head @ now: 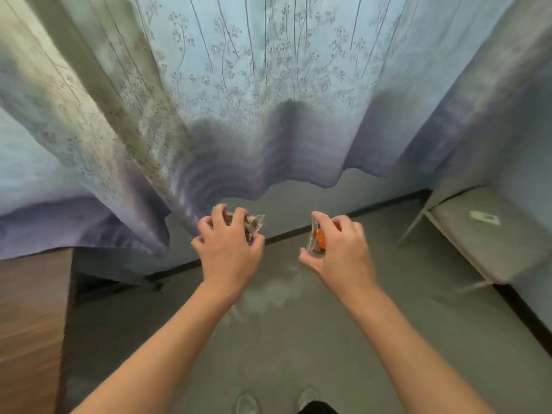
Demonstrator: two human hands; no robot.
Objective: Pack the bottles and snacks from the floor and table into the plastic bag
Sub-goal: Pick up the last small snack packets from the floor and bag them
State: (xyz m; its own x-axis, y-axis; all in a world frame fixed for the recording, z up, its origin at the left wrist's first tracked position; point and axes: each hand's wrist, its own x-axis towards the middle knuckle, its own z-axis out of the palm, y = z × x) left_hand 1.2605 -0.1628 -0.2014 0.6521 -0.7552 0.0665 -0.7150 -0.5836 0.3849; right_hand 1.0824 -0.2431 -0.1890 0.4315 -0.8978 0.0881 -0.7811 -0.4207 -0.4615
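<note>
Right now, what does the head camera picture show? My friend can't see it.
A person's left hand and right hand each hold a small clear snack packet, one brownish, one with orange inside, above a grey floor. A pale flowery curtain hangs ahead.

Snack packet [254,224] in my left hand [228,249]: clear crinkled plastic film, glossy. Packet [318,240] in my right hand [340,253]: same shiny film, orange print. Curtain [239,85] from 10 to 1 o'clock: thin woven cloth, matt, fine floral pattern. Floor [298,339]: grey, matt, looks like short carpet. Cabinet [30,324] at 8 o'clock: wood grain, smooth satin. Bench [484,243] at 3 o'clock: grey cloth top, pale slender legs.
</note>
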